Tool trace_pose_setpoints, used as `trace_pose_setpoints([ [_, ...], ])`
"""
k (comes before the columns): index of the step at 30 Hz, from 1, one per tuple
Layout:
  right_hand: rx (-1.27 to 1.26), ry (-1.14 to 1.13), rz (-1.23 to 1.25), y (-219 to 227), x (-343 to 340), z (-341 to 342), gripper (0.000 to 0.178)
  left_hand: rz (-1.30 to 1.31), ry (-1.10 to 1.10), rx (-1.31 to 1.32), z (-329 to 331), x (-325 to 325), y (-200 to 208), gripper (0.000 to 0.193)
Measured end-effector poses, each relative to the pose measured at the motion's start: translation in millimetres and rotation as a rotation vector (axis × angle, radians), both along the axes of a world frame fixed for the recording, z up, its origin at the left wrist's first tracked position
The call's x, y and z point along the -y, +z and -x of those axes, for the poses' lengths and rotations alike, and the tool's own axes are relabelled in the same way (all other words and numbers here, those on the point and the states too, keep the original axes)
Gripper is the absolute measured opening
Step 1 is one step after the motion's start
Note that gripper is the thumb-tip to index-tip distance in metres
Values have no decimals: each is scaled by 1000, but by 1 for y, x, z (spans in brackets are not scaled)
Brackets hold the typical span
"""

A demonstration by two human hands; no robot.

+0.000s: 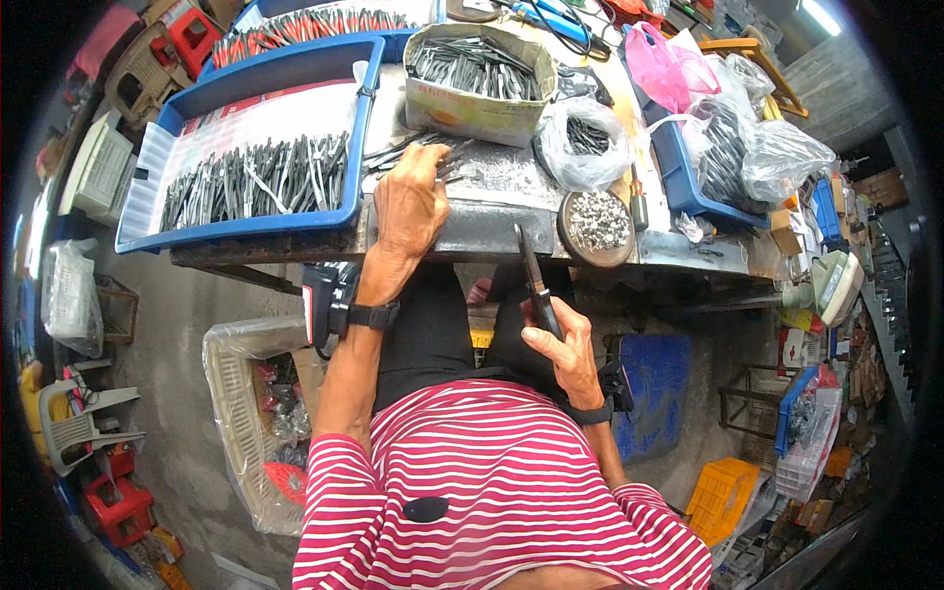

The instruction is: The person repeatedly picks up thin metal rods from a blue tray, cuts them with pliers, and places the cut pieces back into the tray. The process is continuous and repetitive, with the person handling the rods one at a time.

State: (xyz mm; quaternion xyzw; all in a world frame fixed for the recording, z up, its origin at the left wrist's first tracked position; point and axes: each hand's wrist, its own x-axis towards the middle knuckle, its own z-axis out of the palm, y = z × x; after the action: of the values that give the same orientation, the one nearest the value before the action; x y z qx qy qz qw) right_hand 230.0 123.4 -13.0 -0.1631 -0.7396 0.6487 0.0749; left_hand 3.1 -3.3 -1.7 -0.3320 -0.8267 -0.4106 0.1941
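My left hand [411, 202] reaches over the bench, its fingers bent down onto a loose pile of slim dark metal pieces [391, 155]. What its fingertips pinch is hidden. In front of the bench edge, my right hand [565, 352] grips a long, slim dark tool [536, 272] with a narrow tip pointing up and away from me; its exact kind is unclear. Just right of that tip sits a round dish [567, 239] full of small silvery bits. Behind my left hand stands an open carton [462, 106] packed with slender metal pieces.
A blue tray [356, 177] of upright dark metal pieces lies at the left, with another holding red-handled pieces behind. Plastic bags [602, 162] and a blue bin [669, 162] fill the right side. On the floor are a bag-lined basket [224, 403] and an orange crate [723, 492].
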Motion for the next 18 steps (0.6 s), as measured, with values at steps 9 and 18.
trace_pose_setpoints([
  [9,-143,-125,-429,6,5,9,45,-533,-394,900,-49,-7,15,13],
  [18,-286,-204,-799,1,7,14,50,-1004,-604,1522,-67,-4,11,10],
])
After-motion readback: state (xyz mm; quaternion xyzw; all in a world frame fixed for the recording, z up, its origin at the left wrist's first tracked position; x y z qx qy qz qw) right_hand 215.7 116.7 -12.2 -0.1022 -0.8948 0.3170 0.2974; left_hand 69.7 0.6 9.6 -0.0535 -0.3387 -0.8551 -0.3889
